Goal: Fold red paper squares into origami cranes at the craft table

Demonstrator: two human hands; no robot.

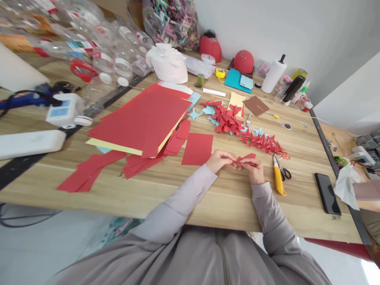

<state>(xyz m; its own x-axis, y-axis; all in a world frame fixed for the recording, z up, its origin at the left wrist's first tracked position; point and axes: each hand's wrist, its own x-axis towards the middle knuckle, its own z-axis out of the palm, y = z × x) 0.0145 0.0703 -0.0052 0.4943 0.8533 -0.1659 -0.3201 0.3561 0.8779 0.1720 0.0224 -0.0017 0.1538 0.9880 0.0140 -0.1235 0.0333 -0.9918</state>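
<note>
Fingers of the left hand point(221, 160) and right hand point(254, 170) pinch a small red paper piece point(249, 156) between them at the counter point(225, 206), its folding apparently unfinished. Seemingly complete red stars (pale blue ones point(194, 114) sit alongside) lie in a heap point(227, 118) at twelve o'clock from the hands and a row point(263, 143) at two, while a red square point(198, 149) at nine and large red sheets point(145, 114) at ten lie unfolded.

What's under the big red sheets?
Yellow paper sticks out along the near edge of the red sheets, with a bit of blue paper peeking out below it. Whatever else lies beneath is covered.
</note>
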